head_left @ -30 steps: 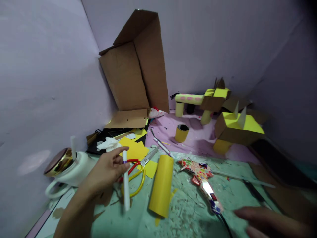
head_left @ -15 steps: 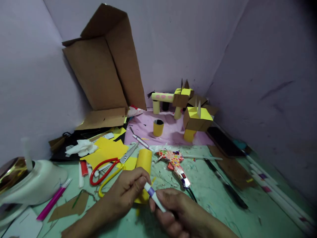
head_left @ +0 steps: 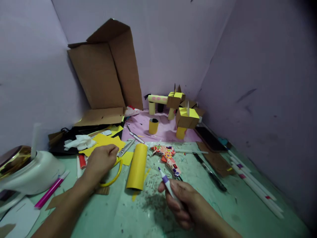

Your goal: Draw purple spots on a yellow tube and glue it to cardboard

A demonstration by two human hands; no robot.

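In my right hand (head_left: 180,201) is a white marker (head_left: 168,185) with a purple band, its uncapped purple tip pointing up and away. My left hand (head_left: 101,162) is closed above the scissors (head_left: 114,177) with red and yellow handles, covering part of them; whatever its fingers hold is hidden. Between my hands a yellow paper-covered tube (head_left: 137,167) lies on the green tabletop (head_left: 119,215). A flower-patterned glue gun (head_left: 168,158) rests just beyond the marker tip.
Yellow paper scraps (head_left: 102,140) and crumpled tissue (head_left: 80,142) lie at left, near a white pot (head_left: 44,172). Box-headed paper animals (head_left: 187,119) and a short yellow tube (head_left: 153,127) stand on pink cloth. A black pen (head_left: 210,173) and white sticks (head_left: 257,190) lie at right.
The marker's cap end has come away, baring its tip. My left hand has moved left from the marker to over the scissors. The view has shifted slightly.
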